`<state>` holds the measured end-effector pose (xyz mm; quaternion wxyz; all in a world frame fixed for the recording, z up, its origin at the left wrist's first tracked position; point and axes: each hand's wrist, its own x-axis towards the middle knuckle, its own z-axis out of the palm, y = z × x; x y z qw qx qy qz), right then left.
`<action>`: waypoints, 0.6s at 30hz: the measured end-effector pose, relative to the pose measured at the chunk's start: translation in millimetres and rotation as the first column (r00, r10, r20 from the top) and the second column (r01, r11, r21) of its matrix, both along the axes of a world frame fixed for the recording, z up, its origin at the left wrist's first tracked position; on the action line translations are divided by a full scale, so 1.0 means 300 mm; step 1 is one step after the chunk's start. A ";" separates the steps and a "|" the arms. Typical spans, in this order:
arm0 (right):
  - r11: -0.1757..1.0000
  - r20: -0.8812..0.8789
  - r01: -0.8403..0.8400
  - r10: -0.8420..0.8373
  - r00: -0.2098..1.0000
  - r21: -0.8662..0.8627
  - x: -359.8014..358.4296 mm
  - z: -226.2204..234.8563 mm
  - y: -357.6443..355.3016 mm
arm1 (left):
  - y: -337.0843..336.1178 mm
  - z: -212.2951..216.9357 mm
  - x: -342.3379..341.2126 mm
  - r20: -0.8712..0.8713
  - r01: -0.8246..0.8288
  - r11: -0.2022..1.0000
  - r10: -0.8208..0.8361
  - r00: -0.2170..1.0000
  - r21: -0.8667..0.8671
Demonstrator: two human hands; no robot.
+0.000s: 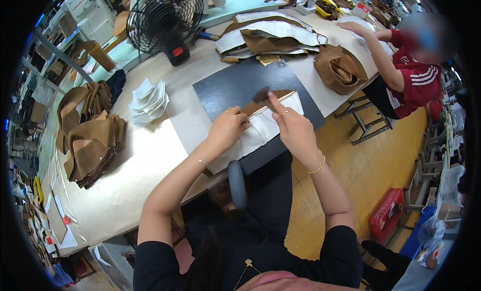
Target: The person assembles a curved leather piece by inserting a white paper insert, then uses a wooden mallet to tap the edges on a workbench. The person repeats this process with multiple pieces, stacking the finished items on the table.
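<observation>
On a dark board [210, 93] lies a brown leather-like piece with a white backing [263, 133]. My left hand [228, 128] is closed on its upper left edge, fingertips pinched together. My right hand [295, 133] grips a small hammer, index finger stretched along it. The dark hammer head [261, 94] is over the brown strip at the piece's far edge. Most of its handle is hidden by my right hand.
Stacked brown pieces [95, 145] and white sheets [149, 103] lie left. A black fan [165, 20] stands behind; layered brown-and-white panels [273, 35] and a brown bundle [340, 69] lie far right. A grey rounded thing [237, 184] is at the near edge. Another person [408, 75] works at right.
</observation>
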<state>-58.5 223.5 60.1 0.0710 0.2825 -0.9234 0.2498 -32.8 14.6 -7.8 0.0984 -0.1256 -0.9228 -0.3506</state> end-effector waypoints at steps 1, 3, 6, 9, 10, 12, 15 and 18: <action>1.000 -0.015 0.015 -0.015 1.000 -0.012 0.012 -0.016 -0.007 | 0.003 -0.005 0.004 -0.004 0.000 1.000 0.000 1.000 -0.023; 0.997 -0.053 0.061 -0.063 0.997 -0.043 0.036 -0.053 -0.018 | 0.005 0.010 0.001 -0.020 0.016 0.997 -0.018 1.000 -0.076; 0.973 0.134 -0.043 0.012 0.991 0.227 0.024 -0.022 -0.002 | -0.019 0.010 -0.005 -0.027 0.063 0.990 -0.067 0.997 -0.123; 0.998 0.056 0.006 -0.009 0.998 0.055 0.023 0.006 -0.001 | -0.025 -0.029 -0.008 -0.053 0.068 0.996 -0.065 0.996 0.063; 0.998 0.018 0.042 -0.041 0.999 -0.051 0.024 0.007 0.003 | -0.019 -0.045 -0.014 -0.061 0.064 0.994 -0.059 0.996 0.084; 0.975 -0.048 0.069 -0.081 0.996 -0.209 0.016 0.016 0.015 | 0.014 -0.056 -0.040 -0.077 0.051 0.990 -0.042 0.996 0.128; 0.970 -0.026 0.151 -0.158 0.987 -0.188 -0.013 0.036 0.045 | 0.102 -0.067 -0.110 -0.124 0.025 0.989 -0.007 0.992 0.149; 0.969 0.029 0.228 -0.232 0.972 0.089 -0.032 0.006 0.073 | 0.153 -0.045 -0.149 -0.093 -0.004 0.996 0.012 0.996 0.087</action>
